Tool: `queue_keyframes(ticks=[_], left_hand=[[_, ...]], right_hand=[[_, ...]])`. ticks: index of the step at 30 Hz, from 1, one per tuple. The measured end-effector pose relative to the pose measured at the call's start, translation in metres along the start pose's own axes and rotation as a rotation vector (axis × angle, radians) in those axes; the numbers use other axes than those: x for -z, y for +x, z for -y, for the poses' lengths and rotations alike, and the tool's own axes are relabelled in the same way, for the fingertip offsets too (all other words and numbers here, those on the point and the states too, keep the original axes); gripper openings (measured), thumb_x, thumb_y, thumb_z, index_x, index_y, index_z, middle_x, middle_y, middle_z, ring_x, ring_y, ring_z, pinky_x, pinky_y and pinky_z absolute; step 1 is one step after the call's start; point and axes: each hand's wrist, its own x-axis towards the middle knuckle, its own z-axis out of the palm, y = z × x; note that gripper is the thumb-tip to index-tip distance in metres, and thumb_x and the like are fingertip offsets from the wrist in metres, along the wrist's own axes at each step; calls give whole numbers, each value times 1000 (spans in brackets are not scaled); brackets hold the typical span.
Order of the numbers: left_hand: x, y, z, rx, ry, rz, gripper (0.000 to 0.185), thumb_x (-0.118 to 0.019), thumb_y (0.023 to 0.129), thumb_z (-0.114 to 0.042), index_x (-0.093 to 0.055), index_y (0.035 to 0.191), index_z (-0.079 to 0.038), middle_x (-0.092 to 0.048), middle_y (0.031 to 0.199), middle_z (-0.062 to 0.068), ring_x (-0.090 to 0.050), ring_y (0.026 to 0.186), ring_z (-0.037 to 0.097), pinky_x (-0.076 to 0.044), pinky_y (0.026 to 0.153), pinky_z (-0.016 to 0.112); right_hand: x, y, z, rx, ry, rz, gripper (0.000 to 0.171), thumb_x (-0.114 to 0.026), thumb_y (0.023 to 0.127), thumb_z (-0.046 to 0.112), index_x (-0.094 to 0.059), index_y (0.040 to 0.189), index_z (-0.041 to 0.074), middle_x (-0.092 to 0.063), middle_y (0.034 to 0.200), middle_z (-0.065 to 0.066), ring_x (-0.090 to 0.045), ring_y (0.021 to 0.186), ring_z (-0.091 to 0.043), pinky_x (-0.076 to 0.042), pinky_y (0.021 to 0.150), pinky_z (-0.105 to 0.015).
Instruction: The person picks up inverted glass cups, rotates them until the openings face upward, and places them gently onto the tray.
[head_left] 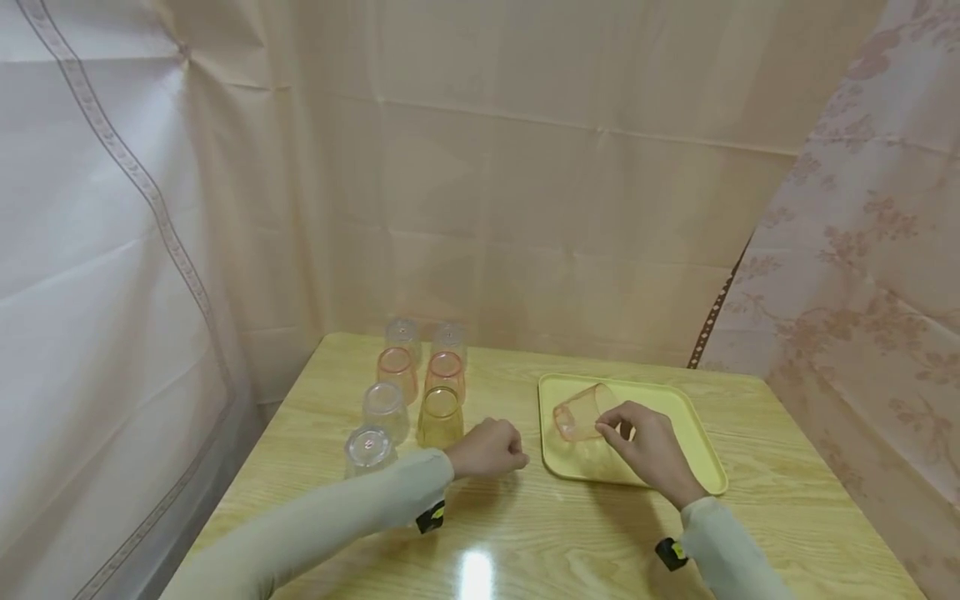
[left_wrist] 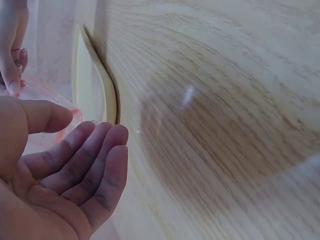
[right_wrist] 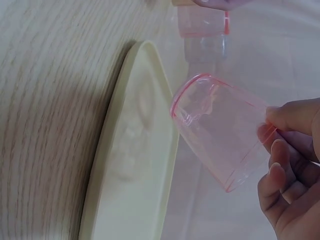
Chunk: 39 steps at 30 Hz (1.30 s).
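**Cup tipped on its side over the tray, pinched at the rim by the right hand**

Cups stand first, at the far left: seven upturned cups [head_left: 408,392] in two rows on the wooden table [head_left: 525,533], beyond and to the outer side of the left hand [head_left: 487,448]. That hand rests on the table just short of the tray's near-left corner; its fingers [left_wrist: 95,165] lie loosely curled together, the thumb above them, holding nothing. The pink cup is a short way past its fingertips, toward the tray.

Next comes the yellow tray [head_left: 697,442], flat on the table. Above it hangs the pink cup [head_left: 579,412], lifted clear of the tray floor and tipped on its side. Its long axis runs roughly level, closed base pointing left toward the left hand, open rim at the right.

Last, the right hand [head_left: 651,450] is the nearer one: its thumb and fingertips [right_wrist: 277,150] pinch the cup at the rim, so the cup's body reaches leftward from those fingers.
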Motion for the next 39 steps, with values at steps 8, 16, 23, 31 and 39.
queue_keyframes(ticks=[8, 16, 23, 31, 39], left_hand=[[-10, 12, 2, 30, 5, -11, 51, -67, 96, -14, -42, 52, -17, -40, 42, -11, -28, 37, 2, -24, 39, 18], [-19, 23, 7, 74, 87, -50, 54, -69, 94, -17, -39, 49, -18, -36, 39, -11, -26, 35, 1, -22, 37, 17], [-25, 31, 15, 100, 154, -90, 51, -69, 88, -20, -40, 46, -19, -37, 38, -12, -29, 35, 2, -24, 38, 19], [-31, 39, 15, 78, 188, -93, 50, -70, 84, -17, -40, 45, -19, -36, 37, -12, -26, 34, 2, -20, 37, 20], [-36, 43, 10, 71, 204, -72, 52, -72, 85, -19, -39, 46, -19, -29, 39, -12, -23, 36, 2, -20, 38, 21]], right_hand=[[3, 1, -6, 14, -28, -24, 6, -78, 92, 13, -76, 98, 12, -68, 85, 10, -53, 67, -6, -45, 55, -25], [1, 4, -9, 29, -59, -29, 6, -78, 93, 15, -76, 97, 11, -66, 85, 10, -53, 67, -6, -45, 56, -26], [3, 4, -13, 23, -84, -58, 6, -80, 90, 12, -76, 95, 11, -66, 84, 9, -52, 66, -6, -43, 55, -26], [5, 3, -19, 27, -117, -62, 6, -80, 91, 14, -76, 95, 11, -68, 85, 8, -51, 65, -4, -43, 54, -25], [8, 5, -24, 44, -154, -94, 8, -81, 88, 9, -76, 93, 12, -68, 83, 7, -50, 64, -5, -42, 54, -26]])
